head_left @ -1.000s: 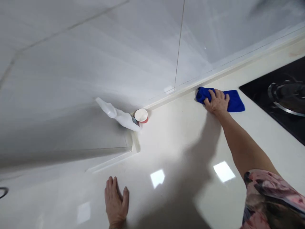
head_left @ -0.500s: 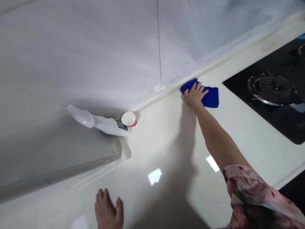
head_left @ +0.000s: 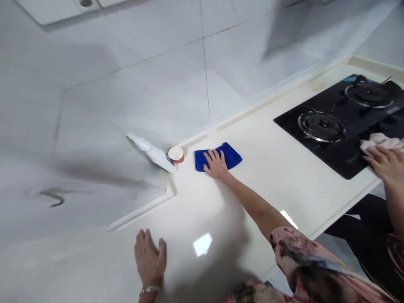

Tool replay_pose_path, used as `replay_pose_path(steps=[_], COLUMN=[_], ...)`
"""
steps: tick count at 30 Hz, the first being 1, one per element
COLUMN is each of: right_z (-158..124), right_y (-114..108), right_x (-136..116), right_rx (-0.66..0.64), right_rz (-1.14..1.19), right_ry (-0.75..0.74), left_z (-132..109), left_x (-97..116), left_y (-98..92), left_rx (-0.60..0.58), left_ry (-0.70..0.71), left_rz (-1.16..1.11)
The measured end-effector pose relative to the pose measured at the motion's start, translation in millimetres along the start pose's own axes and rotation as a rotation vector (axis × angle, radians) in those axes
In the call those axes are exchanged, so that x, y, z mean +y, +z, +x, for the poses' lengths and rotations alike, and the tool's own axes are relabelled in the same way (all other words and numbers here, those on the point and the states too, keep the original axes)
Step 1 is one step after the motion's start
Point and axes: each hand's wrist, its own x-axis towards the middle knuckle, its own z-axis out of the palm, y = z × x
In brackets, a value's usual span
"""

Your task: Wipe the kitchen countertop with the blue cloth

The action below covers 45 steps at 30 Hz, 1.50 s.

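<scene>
My right hand [head_left: 216, 163] presses down on a blue cloth [head_left: 232, 156] spread over the white countertop, its fingers holding the cloth against the surface. Just left of the cloth stands a small white and red paper cup [head_left: 176, 154]. Beside the cup, a white spray bottle [head_left: 154, 155] leans toward the wall corner. My left hand [head_left: 149, 256] rests flat on the counter at the lower left, thumb apart and nothing held; a bracelet [head_left: 149, 289] circles its wrist.
A black gas stove [head_left: 342, 126] is set into the counter [head_left: 265, 168] on the right. Another person's hand [head_left: 386, 162] holds a pale pink cloth [head_left: 381, 143] at its front edge. Grey tiled wall [head_left: 158, 84] rises behind, jutting outward at the left.
My right hand has drawn the blue cloth left and away from the wall, closer to the cup. The view has shifted, bringing another person's hand into sight. My left hand still rests on the counter.
</scene>
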Motion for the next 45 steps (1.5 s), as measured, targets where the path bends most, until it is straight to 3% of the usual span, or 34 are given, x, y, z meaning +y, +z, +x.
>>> replay_pose_path(steps=[6,15,19,23,27,30,33,37,40,45], right_z=[-87.6,-224.1,-275.3,-301.7,-306.0,-306.3,-307.9,-310.0,-311.0,-307.0], right_y=[11.0,33.3,41.1,42.3,42.6,46.4,50.6,53.0,53.3,54.2], right_x=[-39.1,-158.0,-190.5,-197.2,-195.7,-195.6,-194.9,-192.5,-190.5,-191.5], right_rx=[-0.002,-0.095,-0.136,-0.146,-0.141,-0.12,-0.081,-0.048,-0.043,-0.024], right_rz=[-0.007,0.034,0.041,0.024,-0.052,-0.104,-0.131,-0.168,-0.21,-0.251], right_ry=[-0.018,-0.121,-0.24,-0.316,-0.298,-0.285,-0.279,-0.283,-0.283,-0.235], left_z=[-0.3,-0.9,-0.5,-1.1,-4.4,-8.5,-16.3,-30.5,-39.4,-58.1], left_x=[8.7,19.3,18.7,18.9,21.8,12.6,-17.4,-86.7,-151.0,-267.1], left_y=[-0.3,1.4,5.2,10.4,14.3,11.4,-0.5,-28.6,-53.9,-97.8], left_rx=[-0.006,-0.067,-0.045,-0.036,-0.071,-0.119,-0.17,-0.198,-0.164,-0.08], left_ry=[-0.041,-0.059,-0.038,-0.027,-0.02,0.053,0.219,0.329,0.219,-0.079], left_rz=[-0.031,-0.032,-0.064,-0.12,-0.17,-0.205,-0.212,-0.18,-0.151,-0.088])
